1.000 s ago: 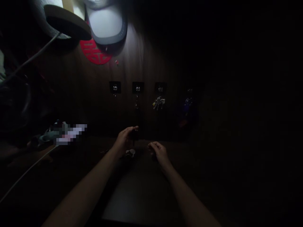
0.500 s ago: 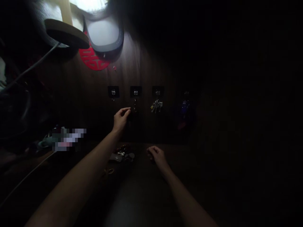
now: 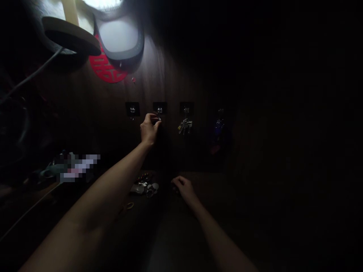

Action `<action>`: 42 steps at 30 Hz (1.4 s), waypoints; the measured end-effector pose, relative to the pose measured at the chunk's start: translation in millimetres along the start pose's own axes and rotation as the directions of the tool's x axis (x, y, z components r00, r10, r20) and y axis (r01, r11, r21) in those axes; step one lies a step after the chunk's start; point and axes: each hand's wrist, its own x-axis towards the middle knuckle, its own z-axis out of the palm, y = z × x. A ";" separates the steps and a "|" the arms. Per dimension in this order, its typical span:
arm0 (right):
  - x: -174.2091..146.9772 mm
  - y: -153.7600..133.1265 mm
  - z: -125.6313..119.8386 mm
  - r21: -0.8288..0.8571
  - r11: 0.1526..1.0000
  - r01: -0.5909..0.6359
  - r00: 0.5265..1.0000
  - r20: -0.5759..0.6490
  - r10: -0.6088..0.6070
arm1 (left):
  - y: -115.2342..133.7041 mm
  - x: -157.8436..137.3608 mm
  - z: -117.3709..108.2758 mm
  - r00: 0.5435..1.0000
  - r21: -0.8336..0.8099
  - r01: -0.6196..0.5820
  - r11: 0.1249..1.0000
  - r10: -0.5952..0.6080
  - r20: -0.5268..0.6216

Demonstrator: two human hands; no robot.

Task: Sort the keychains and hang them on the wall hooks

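My left hand [image 3: 149, 130] is raised to the middle hook [image 3: 160, 110], one in a row on dark square pads on a wooden wall. Its thumb and fingers are closed in a pinch at the hook's lower end, around a small shiny piece too dim to name. Lower down, my right hand [image 3: 183, 187] hovers over or rests on the dark surface, fingers curled together. Something dark shows beneath those fingers, but I cannot make it out. Left of it lie small metal items [image 3: 144, 187], with a yellowish loop [image 3: 130, 206] nearer me.
A bunch of keys [image 3: 185, 125] hangs from the hook to the right, and a bluish item [image 3: 218, 127] further right. A lamp base [image 3: 70, 36] with a cable, a grey-rimmed cap-like object [image 3: 120, 37] and a red cut-out [image 3: 109, 71] are above. The right side is very dark.
My left hand has moved up and closed at the middle hook, now covering the shiny piece that hung there. My right hand has shifted slightly left. The whole view has shifted a little.
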 end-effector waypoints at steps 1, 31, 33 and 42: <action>0.1 0.2 0.0 -0.002 1.000 0.001 1.000 0.004 -0.001 | -1.0 -1.1 0.1 1.000 0.017 0.011 1.000 -0.011 0.001; -3.5 -2.4 1.4 -0.121 0.990 0.076 0.997 0.028 -0.073 | -29.9 -124.4 -31.5 0.906 -0.025 0.376 0.926 -0.362 0.218; -3.4 -1.6 1.4 -0.133 0.987 0.088 0.996 0.037 -0.084 | -33.8 -135.1 -38.1 0.891 -0.003 0.395 0.919 -0.382 0.245; -3.1 1.2 2.3 -0.150 0.986 0.078 0.996 0.041 -0.073 | -46.5 -167.2 -67.3 0.875 0.036 0.388 0.921 -0.381 0.300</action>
